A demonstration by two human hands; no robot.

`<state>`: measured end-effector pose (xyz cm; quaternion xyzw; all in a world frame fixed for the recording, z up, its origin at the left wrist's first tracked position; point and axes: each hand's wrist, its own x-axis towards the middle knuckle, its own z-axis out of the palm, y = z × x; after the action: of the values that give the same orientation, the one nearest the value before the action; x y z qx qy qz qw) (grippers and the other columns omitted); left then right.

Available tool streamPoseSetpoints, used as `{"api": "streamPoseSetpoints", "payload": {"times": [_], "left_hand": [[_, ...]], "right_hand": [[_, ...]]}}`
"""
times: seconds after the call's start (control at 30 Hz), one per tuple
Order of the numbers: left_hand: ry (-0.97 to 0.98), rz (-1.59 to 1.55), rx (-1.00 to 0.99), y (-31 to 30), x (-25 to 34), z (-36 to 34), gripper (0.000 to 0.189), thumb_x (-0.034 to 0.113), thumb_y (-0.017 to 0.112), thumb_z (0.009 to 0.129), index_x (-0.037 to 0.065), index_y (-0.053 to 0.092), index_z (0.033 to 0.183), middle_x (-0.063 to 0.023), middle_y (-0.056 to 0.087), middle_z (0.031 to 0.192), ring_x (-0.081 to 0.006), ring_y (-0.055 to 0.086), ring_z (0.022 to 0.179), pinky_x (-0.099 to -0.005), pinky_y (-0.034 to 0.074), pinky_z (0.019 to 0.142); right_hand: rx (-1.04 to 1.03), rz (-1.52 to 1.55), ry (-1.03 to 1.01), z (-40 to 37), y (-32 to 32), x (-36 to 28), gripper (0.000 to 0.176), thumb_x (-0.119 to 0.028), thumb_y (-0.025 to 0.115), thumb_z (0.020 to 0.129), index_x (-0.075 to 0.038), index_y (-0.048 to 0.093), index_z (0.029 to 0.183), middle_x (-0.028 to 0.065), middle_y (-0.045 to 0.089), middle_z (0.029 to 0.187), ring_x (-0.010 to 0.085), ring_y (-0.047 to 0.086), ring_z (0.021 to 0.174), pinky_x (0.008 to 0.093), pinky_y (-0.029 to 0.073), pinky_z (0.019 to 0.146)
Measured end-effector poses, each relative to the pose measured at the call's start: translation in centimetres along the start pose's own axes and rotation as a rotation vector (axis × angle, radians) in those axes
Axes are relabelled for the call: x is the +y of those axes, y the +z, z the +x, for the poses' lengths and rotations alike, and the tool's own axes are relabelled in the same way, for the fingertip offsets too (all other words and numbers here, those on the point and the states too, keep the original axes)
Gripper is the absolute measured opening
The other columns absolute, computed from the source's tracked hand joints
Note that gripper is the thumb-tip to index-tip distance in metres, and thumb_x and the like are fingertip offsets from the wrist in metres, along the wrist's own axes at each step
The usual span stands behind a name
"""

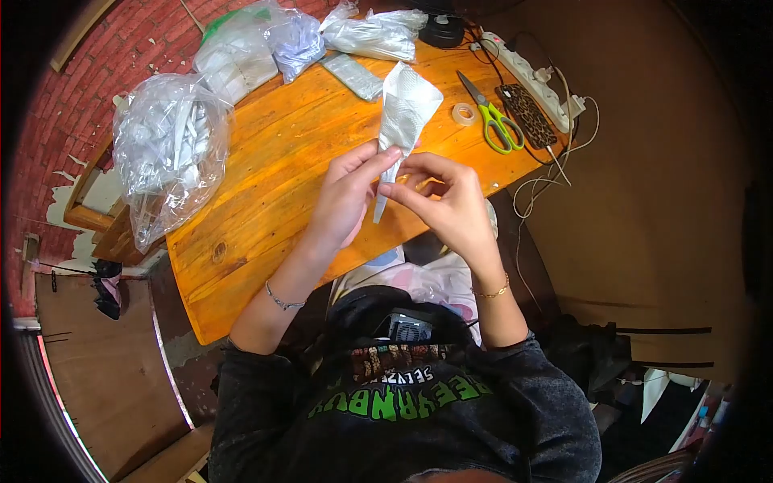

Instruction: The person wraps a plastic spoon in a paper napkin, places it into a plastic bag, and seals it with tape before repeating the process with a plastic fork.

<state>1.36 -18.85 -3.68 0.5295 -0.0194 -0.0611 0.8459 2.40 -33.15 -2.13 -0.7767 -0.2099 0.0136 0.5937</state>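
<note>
A white paper napkin (409,105), textured and folded, fans out at the top and narrows into a thin stem pointing down toward me. My left hand (353,181) is closed around its middle, with the thumb pressed on the front. My right hand (448,191) pinches the narrow part just below, thumb and fingertips together. The lower tip of the stem sticks out beneath the fingers. The napkin is held up over the wooden table (266,217), near its front edge.
Green-handled scissors (495,121), a tape roll (464,113) and a leopard-print phone (527,117) lie at the right by a power strip (523,76). A clear bag of white pieces (173,145) sits at the left edge. More plastic bags (241,52) line the back.
</note>
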Motion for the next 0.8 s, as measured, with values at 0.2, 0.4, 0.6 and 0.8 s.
{"api": "streamPoseSetpoints", "payload": {"times": [0.2, 0.4, 0.6, 0.8], "left_hand": [[0.113, 0.061, 0.017, 0.1, -0.5, -0.3, 0.021, 0.015, 0.052, 0.087, -0.002, 0.061, 0.096, -0.0013, 0.06, 0.085, -0.0044, 0.052, 0.077, -0.0194, 0.04, 0.071], [0.113, 0.125, 0.069, -0.3, -0.3, -0.7, 0.021, 0.015, 0.053, 0.087, -0.002, 0.063, 0.092, -0.0009, 0.061, 0.083, -0.0039, 0.051, 0.077, -0.0192, 0.039, 0.071], [0.211, 0.172, 0.054, -0.9, -0.3, -0.9, 0.024, 0.015, 0.049, 0.089, -0.004, 0.062, 0.093, -0.0041, 0.062, 0.086, -0.006, 0.054, 0.08, -0.0215, 0.042, 0.074], [0.29, 0.333, 0.019, -1.4, 0.9, -1.4, 0.022, 0.009, 0.046, 0.09, -0.006, 0.056, 0.102, -0.0147, 0.063, 0.097, -0.0146, 0.061, 0.081, -0.0256, 0.048, 0.075]], "right_hand": [[-0.041, 0.436, 0.06, 0.3, 1.0, 2.1, 0.021, -0.005, 0.065, 0.076, 0.006, 0.06, 0.093, 0.0085, 0.064, 0.084, 0.0081, 0.06, 0.073, 0.0204, 0.048, 0.065], [-0.12, 0.626, 0.135, 0.4, 1.2, 2.4, 0.019, -0.002, 0.064, 0.077, 0.006, 0.059, 0.095, 0.008, 0.063, 0.087, 0.0094, 0.06, 0.08, 0.0204, 0.047, 0.073], [-0.179, 0.627, 0.114, 0.5, 0.1, 2.6, 0.018, 0.0, 0.064, 0.077, 0.005, 0.06, 0.094, 0.0082, 0.064, 0.088, 0.0109, 0.061, 0.081, 0.0213, 0.048, 0.073], [0.008, 0.665, 0.008, 0.0, -2.3, 1.1, 0.015, 0.004, 0.061, 0.076, 0.005, 0.06, 0.091, 0.012, 0.065, 0.086, 0.016, 0.063, 0.081, 0.0255, 0.049, 0.074]]}}
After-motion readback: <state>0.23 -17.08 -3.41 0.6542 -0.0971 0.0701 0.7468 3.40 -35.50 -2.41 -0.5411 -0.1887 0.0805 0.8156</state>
